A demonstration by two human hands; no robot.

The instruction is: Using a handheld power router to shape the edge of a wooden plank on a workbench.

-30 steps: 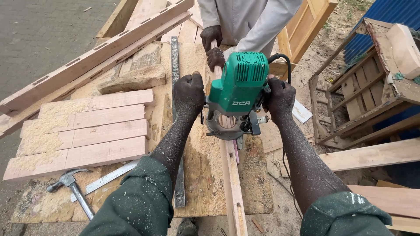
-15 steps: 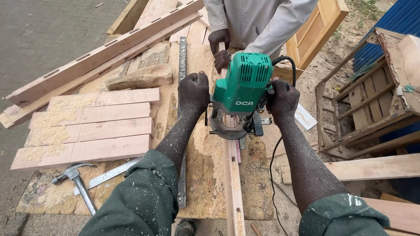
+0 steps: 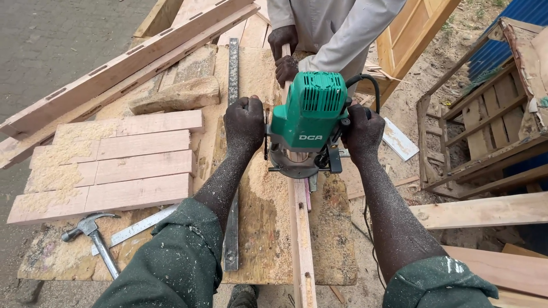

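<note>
Steel claw hammer and metal ruler far left, four pale sawdust-dusted boards, my left hand fingers clenched round the green electric router on the narrow wooden strip, my right hand gripping opposite, a co-worker's hands pinning the strip's far end.

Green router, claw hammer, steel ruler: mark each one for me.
green router [image 3: 311, 117], head view, on its green motor housing.
claw hammer [image 3: 91, 225], head view, on its metal head.
steel ruler [image 3: 137, 227], head view, on the blade's middle.
</note>
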